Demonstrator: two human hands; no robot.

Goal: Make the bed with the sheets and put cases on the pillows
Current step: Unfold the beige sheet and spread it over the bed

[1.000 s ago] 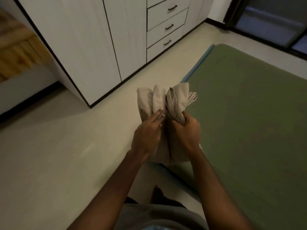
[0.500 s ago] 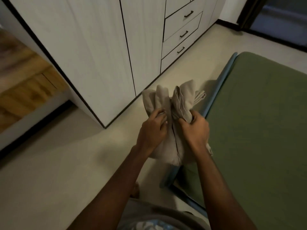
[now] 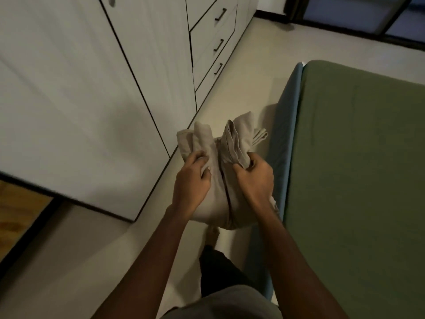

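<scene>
Bed [image 3: 358, 169] cut off at right; cloth's lower end hidden behind your wrists. Your left hand [image 3: 192, 180] and right hand [image 3: 255, 180] each grip the bunched beige sheet [image 3: 216, 192], held over floor [image 3: 241, 72] beside the bed.

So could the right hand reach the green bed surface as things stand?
Probably yes: the right hand sits just beside the bed, with nothing between them. It is gripping the beige cloth though, as is the left hand.
</scene>
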